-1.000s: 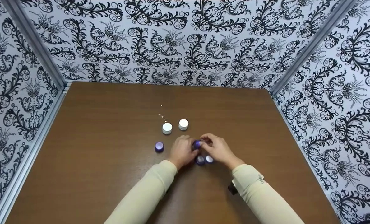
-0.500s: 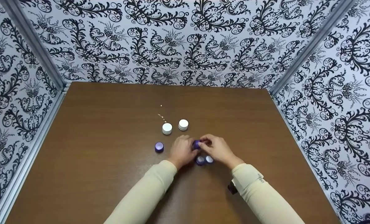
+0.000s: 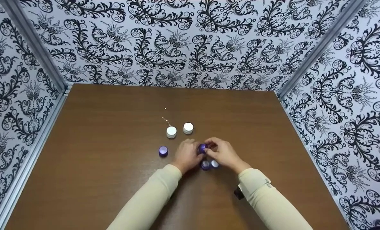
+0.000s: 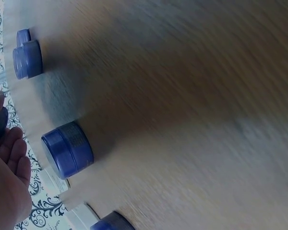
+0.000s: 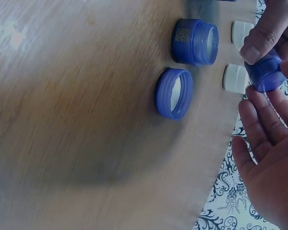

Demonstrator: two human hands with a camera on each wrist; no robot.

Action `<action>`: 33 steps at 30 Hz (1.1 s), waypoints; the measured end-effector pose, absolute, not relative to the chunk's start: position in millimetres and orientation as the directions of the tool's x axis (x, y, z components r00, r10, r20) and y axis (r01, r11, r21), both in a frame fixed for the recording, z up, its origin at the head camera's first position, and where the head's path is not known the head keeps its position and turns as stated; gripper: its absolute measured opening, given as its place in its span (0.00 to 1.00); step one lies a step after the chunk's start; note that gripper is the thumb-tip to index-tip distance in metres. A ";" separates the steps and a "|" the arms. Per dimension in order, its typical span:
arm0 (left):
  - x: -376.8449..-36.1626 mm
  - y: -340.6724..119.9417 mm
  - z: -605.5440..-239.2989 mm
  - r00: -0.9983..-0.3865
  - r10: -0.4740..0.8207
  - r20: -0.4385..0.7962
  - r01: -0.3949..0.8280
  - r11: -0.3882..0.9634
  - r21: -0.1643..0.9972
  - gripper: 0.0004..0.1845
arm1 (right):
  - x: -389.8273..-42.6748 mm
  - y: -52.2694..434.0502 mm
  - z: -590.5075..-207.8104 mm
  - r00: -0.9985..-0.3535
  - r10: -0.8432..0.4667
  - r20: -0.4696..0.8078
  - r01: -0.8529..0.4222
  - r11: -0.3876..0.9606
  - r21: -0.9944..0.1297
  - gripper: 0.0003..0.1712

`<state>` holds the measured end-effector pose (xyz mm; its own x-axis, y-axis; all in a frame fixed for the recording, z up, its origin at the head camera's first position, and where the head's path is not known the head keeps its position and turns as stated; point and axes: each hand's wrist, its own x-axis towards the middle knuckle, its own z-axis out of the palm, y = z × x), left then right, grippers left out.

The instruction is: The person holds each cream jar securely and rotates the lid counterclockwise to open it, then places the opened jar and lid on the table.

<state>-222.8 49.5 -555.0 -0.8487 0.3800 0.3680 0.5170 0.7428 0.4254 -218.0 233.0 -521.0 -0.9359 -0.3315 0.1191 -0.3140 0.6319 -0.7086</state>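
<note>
We've got both hands bunched around one small purple jar [image 3: 202, 148], held just above the brown table [image 3: 113, 159], a bit nearer us than the two white jars [image 3: 171, 132]. Our left hand [image 3: 186, 154] cups it from the side, fingers curled around the body, which makes sense if it's there to keep the jar from spinning. Our right hand [image 3: 223, 152] comes in from the other side with thumb and fingertips pinching the top edge; in the right wrist view the thumb sits right on the purple jar's [image 5: 266, 73] rim, so that reads as a tight, narrow pinch, probably working the cap.

Just under our hands sit an open purple jar [image 5: 194, 41] and a loose purple lid [image 5: 174, 93] lying on its side, threads showing, the two nearly touching. Parking them that close probably just keeps the matching pieces within reach.

Another purple jar [image 3: 163, 151] stands capped off to the left, apart from the group. The white jars stand farther back, side by side, with lids on. A few tiny pale specks [image 3: 167, 119] trail away behind them; can't tell what they are.
</note>
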 end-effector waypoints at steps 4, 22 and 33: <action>-221.8 50.0 -554.4 -0.852 0.373 0.366 0.511 0.743 0.431 0.17 | -218.1 234.3 -522.6 -0.938 -0.321 0.128 -0.311 0.621 -0.720 0.13; -222.1 49.4 -553.8 -0.849 0.380 0.367 0.517 0.738 0.433 0.18 | -219.1 231.9 -523.3 -0.948 -0.300 0.103 -0.290 0.688 -0.665 0.12; -221.3 49.8 -554.1 -0.852 0.377 0.363 0.512 0.743 0.431 0.17 | -217.3 231.8 -520.5 -0.950 -0.301 0.085 -0.280 0.700 -0.656 0.16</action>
<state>-221.3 49.8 -554.1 -0.8523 0.3767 0.3628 0.5118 0.7433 0.4307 -217.3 231.8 -520.5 -0.9498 -0.3010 0.0846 -0.2805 0.7005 -0.6563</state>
